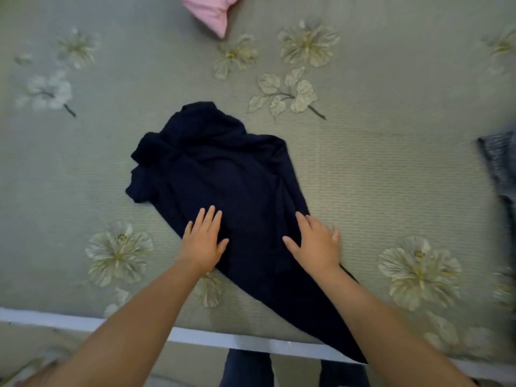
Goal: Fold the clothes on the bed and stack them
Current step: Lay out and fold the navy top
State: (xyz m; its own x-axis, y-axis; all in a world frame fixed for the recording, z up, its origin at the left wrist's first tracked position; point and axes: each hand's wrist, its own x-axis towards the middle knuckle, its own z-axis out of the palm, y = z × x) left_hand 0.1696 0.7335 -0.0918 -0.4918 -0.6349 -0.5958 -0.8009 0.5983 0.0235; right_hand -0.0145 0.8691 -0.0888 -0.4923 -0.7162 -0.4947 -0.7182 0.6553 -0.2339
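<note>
The bed (363,163) has a green cover with pale flowers on it. Its near edge, with a white strip (195,337) along it, runs across the bottom of the view, close to the person. There is lots of bare cover to the left of the dark cloth, to the right of it, and behind it.

A dark blue piece of clothing (212,174) lies in the middle of the bed. It is bunched up at the far end. It stretches toward the person, and its near end hangs a little over the bed edge on the right.

The left hand (202,241) lies flat on the near left part of the dark cloth, fingers straight and spread. The right hand (315,244) lies flat too, on the cloth's right edge, with some fingers reaching onto the cover. Neither hand grips anything.

A pink cloth (212,12) sits at the far edge, well apart from the hands. A blurry grey striped cloth (499,163) lies at the right side.
</note>
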